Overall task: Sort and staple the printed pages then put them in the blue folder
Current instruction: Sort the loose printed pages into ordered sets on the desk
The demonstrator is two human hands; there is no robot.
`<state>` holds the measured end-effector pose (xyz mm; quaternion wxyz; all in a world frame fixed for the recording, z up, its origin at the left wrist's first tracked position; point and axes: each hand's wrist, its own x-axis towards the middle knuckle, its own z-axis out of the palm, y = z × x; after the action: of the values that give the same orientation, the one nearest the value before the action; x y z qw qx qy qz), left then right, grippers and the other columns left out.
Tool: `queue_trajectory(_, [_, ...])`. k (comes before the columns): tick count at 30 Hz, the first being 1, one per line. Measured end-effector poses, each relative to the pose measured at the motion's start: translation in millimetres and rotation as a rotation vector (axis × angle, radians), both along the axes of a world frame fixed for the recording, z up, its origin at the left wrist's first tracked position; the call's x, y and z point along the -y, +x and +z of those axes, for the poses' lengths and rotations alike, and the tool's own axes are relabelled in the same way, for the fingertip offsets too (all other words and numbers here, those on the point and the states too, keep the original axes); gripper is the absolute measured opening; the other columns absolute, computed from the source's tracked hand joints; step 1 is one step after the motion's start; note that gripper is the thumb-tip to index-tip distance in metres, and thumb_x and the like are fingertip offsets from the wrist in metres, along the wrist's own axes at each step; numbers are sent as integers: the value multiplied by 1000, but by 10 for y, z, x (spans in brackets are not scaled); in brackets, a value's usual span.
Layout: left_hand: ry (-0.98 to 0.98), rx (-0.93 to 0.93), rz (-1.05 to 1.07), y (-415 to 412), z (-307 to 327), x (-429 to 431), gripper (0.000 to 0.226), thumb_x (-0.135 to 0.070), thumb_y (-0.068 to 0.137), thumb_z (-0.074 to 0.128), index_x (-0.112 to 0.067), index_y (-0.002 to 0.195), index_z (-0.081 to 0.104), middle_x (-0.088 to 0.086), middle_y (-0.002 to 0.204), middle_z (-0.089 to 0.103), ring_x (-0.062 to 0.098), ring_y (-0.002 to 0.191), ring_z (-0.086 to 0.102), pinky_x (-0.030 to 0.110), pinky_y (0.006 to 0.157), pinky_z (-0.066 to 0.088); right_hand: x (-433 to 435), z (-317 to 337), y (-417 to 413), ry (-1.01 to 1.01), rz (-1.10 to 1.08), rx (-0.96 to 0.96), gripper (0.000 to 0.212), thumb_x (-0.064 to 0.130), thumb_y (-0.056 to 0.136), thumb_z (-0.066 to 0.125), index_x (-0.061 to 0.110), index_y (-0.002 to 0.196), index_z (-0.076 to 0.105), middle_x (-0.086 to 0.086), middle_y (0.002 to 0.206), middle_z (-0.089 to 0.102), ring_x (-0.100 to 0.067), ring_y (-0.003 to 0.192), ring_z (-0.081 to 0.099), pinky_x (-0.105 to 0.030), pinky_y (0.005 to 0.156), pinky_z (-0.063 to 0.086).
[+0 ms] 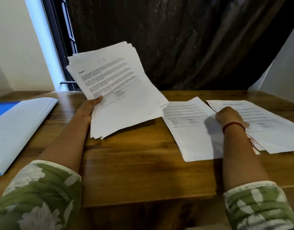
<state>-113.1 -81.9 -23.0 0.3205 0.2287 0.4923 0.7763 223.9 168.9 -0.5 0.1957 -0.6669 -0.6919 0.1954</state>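
Your left hand (pixel 88 110) grips the stack of printed pages (pixel 119 97) at its near edge, thumb on top, holding it above the table (pixel 143 163). Your right hand (pixel 229 117) lies curled where two laid-down piles meet: the inner pile (pixel 189 130) towards your left hand, the outer pile (pixel 275 130) beneath and beyond it. I cannot tell whether it pinches a sheet. The blue folder (pixel 3 110) lies open, well left of your left hand. The stack looks light, floppy and fanned, so it is likely to slip. Support it from underneath and lift single pages by a corner.

I sit in a plain room, likely a home: wooden table (pixel 143 163), white wall (pixel 13 47), dark-framed window (pixel 66 47), dark curtain (pixel 176 39) hanging behind the tabletop's far edge.
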Motion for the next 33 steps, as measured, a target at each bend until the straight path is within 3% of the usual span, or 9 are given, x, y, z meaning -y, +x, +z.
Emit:
queue_trajectory(8, [-11, -20, -29, -37, -24, -17, 47, -10, 97, 52, -28, 63, 78, -3, 78, 75, 13, 69, 72, 31, 61, 60, 66, 81, -60, 171, -33, 187, 48, 30, 95, 57, 7, 136, 47, -20, 145, 40, -40, 135, 33, -55, 111, 19])
queue_trajectory(13, [-56, -70, -9, -60, -14, -21, 21, -8, 94, 54, -17, 110, 64, 1, 98, 73, 14, 82, 72, 29, 64, 59, 261, 119, -462, 425, 187, -33, 41, 36, 94, 58, 8, 125, 56, -17, 137, 45, -37, 127, 41, -47, 103, 34])
queue_trajectory(16, [-60, -48, -81, -7, -3, -9, 26, -7, 94, 52, -14, 118, 60, 4, 105, 72, 19, 91, 71, 32, 70, 60, 567, 124, -772, 112, 503, -640, 38, 41, 91, 62, 11, 114, 61, -8, 116, 60, -25, 107, 57, -36, 88, 46])
queue_trajectory(18, [-83, -25, -96, 60, 14, 5, 28, -6, 94, 53, -13, 121, 60, 7, 110, 71, 22, 96, 70, 35, 75, 60, 810, 103, -921, -103, 616, -821, 36, 41, 85, 69, 12, 106, 61, -2, 98, 64, -14, 87, 62, -28, 75, 49])
queue_trajectory(20, [-102, -31, -104, 88, 14, 3, 38, -7, 92, 57, -11, 130, 56, 12, 122, 66, 27, 108, 65, 39, 82, 58, 942, 16, -1024, -134, 641, -897, 25, 26, 80, 77, 11, 92, 61, 0, 83, 67, -10, 71, 66, -24, 61, 53])
queue_trajectory(24, [-122, -26, -111, 141, 42, 11, 49, -9, 85, 63, -10, 133, 53, 13, 126, 64, 28, 109, 64, 41, 83, 58, 955, -87, -1064, -192, 557, -1020, 22, 10, 74, 82, 4, 85, 64, -8, 88, 75, -25, 79, 73, -41, 77, 60])
queue_trajectory(27, [-121, -51, -118, 169, 49, -18, 40, -6, 90, 58, -10, 130, 55, 12, 124, 64, 25, 99, 68, 39, 81, 59, 928, -97, -1040, -225, 514, -1091, 23, 8, 74, 81, -1, 85, 63, -13, 88, 74, -29, 80, 73, -42, 77, 59])
queue_trajectory(30, [-136, -106, -105, 160, 38, -24, 39, -8, 91, 58, -10, 131, 55, 11, 122, 66, 23, 97, 69, 37, 80, 59, 933, -73, -1042, -186, 489, -1028, 17, 14, 83, 74, 5, 75, 62, -11, 87, 73, -28, 83, 72, -37, 76, 59])
queue_trajectory(33, [-126, -130, -106, 175, 44, -32, 31, -7, 94, 56, -11, 125, 57, 6, 111, 70, 19, 92, 71, 34, 75, 60, 858, -23, -991, -131, 526, -886, 25, 20, 92, 64, 2, 76, 64, -7, 88, 73, -28, 84, 70, -43, 82, 58])
